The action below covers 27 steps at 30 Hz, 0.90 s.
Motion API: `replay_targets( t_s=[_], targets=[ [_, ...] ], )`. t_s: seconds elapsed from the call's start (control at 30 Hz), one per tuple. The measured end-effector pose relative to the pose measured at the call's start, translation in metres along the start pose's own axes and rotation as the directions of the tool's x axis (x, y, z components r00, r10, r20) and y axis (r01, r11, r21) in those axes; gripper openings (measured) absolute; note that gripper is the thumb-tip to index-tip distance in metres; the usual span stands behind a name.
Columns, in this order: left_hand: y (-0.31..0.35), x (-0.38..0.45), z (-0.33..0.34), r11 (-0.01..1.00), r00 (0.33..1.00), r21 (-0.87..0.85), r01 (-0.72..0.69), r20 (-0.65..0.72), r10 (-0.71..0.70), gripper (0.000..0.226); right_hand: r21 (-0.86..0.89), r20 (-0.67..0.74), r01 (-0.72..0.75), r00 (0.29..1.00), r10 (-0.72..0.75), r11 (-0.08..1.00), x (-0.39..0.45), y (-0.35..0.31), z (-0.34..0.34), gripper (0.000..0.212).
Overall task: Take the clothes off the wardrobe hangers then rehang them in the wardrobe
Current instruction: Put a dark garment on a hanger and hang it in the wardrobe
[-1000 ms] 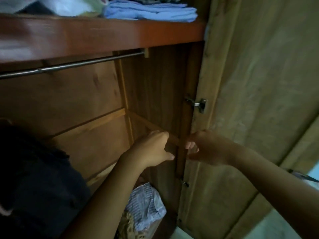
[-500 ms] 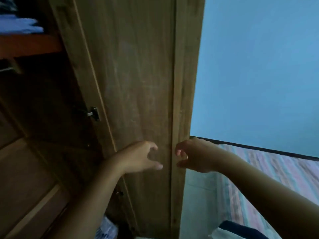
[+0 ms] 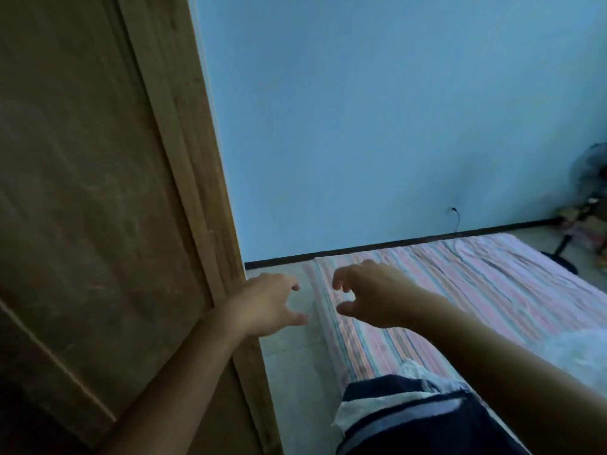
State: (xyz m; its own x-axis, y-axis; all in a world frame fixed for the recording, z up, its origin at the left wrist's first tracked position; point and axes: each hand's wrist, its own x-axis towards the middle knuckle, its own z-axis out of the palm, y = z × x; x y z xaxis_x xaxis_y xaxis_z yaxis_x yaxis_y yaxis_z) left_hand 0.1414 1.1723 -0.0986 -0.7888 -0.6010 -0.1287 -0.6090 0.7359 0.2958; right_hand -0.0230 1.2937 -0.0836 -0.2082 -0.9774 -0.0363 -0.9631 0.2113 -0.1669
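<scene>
Both hands are stretched out in front of me, close together and holding nothing. My left hand (image 3: 267, 303) hovers just past the edge of the open wooden wardrobe door (image 3: 98, 192), fingers loosely curled. My right hand (image 3: 371, 295) is over the near corner of the striped mattress (image 3: 476, 290), fingers relaxed and curved. A dark blue garment with pale stripes (image 3: 420, 418) lies on the mattress below my right forearm, on top of a white piece of cloth (image 3: 358, 412). The wardrobe's inside, its rail and any hangers are out of view.
A blue wall (image 3: 361, 126) rises behind the mattress, with a black skirting line and a cord at a socket (image 3: 455, 213). A standing fan (image 3: 588, 198) is at the far right. Pale floor (image 3: 292, 372) shows between the door and the mattress. A whitish bundle (image 3: 578, 353) lies at the mattress's right.
My view has swung right, from the wardrobe's inside past the door to the mattress. Both hands moved with it, staying close together and empty.
</scene>
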Motion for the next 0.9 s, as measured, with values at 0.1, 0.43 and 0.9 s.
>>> replay_targets(
  t_s=[0.1,0.43,0.9],
  targets=[
    [0.016,0.013,0.005,0.992,0.993,0.046,-0.114,0.005,0.114,0.065,0.006,-0.028,-0.111,0.993,0.111,0.994,-0.015,0.009,0.010,0.037],
    [0.078,0.053,0.036,0.910,0.912,0.071,-0.408,0.089,0.401,0.065,0.099,-0.052,-0.404,0.911,0.410,0.909,-0.084,0.056,0.024,0.035],
    [0.239,0.126,0.140,0.775,0.764,-0.007,-0.632,0.166,0.624,0.047,-0.003,-0.080,-0.692,0.720,0.690,0.722,-0.192,0.197,0.057,0.030]
  ],
)
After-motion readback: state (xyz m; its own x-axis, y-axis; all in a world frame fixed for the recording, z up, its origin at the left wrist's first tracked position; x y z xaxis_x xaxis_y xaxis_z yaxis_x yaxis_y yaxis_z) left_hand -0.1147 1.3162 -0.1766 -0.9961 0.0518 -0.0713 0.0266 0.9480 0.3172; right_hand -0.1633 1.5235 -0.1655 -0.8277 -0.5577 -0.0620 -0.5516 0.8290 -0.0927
